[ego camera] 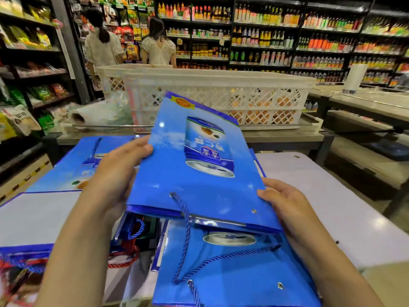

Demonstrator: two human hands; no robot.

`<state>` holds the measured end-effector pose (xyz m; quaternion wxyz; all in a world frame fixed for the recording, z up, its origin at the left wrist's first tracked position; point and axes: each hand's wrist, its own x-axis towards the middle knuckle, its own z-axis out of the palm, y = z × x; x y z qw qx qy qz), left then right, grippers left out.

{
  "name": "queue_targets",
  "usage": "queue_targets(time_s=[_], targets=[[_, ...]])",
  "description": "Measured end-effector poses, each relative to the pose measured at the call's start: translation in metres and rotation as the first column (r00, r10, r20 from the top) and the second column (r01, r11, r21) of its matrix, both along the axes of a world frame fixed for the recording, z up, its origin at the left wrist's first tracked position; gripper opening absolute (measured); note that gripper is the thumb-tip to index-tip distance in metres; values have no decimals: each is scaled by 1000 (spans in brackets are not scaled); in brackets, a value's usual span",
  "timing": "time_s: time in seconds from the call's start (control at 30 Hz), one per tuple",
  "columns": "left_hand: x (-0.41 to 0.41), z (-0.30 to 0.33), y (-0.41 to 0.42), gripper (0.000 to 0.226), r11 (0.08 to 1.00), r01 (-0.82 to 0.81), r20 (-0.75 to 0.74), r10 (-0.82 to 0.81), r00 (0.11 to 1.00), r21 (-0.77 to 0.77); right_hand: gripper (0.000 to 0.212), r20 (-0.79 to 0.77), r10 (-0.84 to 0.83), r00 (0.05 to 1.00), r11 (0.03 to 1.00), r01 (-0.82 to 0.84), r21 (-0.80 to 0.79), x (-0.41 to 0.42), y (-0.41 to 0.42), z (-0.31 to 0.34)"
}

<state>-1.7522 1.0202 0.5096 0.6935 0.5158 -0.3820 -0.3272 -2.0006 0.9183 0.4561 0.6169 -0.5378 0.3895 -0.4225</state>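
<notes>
The bag point(194, 173), gripped at both edges by the left hand point(115, 173) and right hand point(285, 204), is not yet opened; a stack point(232, 273) is left at the table's point(332, 196) near edge.

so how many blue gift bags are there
3: the held bag between left hand and right hand, a second bag flat beneath it, a third bag flat at left. More may be hidden underneath.

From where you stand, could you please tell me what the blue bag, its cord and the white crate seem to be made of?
Bag: likely glossy laminated paper, given its sheen and flat creases. Cord: twisted blue rope with visible strands, probably synthetic. Crate: matte white moulded plastic, judging by its lattice walls.
</notes>
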Motion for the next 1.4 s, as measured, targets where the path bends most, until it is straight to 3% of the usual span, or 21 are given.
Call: queue_targets(time_s=[0.07, 0.3, 0.4, 0.53, 0.63, 0.77, 0.87, 1.0, 1.13, 1.2, 1.27, 1.33, 1.4], targets=[[-11, -17, -8, 26, 994, 58, 33, -61, 998, 90, 25, -40, -43, 998, 999, 42, -29, -13, -5, -1], [-31, -56, -30, 31, 954, -49, 202, -13, 979, 295, 22, -177, -144, 974, 989, 136, -57, -35, -18, -16], [-26, -68, -33, 17, 936, -71, 312, -43, 949, 345, 20, -220, -142, 965, 990, 137, -35, -33, -19, -20], [-19, -79, -34, 40, 888, -148, 452, -73, 889, 436, 19, -353, -167, 921, 985, 139, -103, -28, -20, -22], [-20, -84, -37, 35, 859, -266, 527, -6, 850, 438, 17, -441, -192, 877, 976, 121, -183, -25, -21, -24], [-30, -84, -27, 33, 885, -379, 738, 64, 672, 269, 19, -533, -270, 802, 945, 114, -307, -21, -20, -24], [-33, -77, -9, 39, 973, -190, 808, 10, 589, 127, 20, -575, -323, 752, 919, 104, -380, -19, -18, -21], [-36, -70, 14, 59, 958, 164, 781, -285, 556, 234, 30, -626, -424, 655, 857, 68, -510, -18, -17, -22], [-27, -77, 22, 67, 934, 240, 788, -353, 505, 264, 32, -632, -559, 537, 700, -103, -707, -18, -10, -24], [-26, -77, 26, 60, 934, 223, 772, -356, 526, 279, 20, -606, -481, 634, 638, -220, -738, -21, -5, -15], [-27, -79, 27, 49, 940, 213, 761, -340, 552, 266, 13, -661, -186, 727, 651, -412, -637, -23, 7, -3], [-30, -82, 27, 35, 946, 197, 765, -324, 556, 258, 3, -735, 88, 673, 622, -613, -487, -22, 21, 4], [-33, -83, 28, 36, 954, 178, 782, -300, 546, 242, 13, -831, 99, 548, 551, -726, -413, -23, 28, -3]])
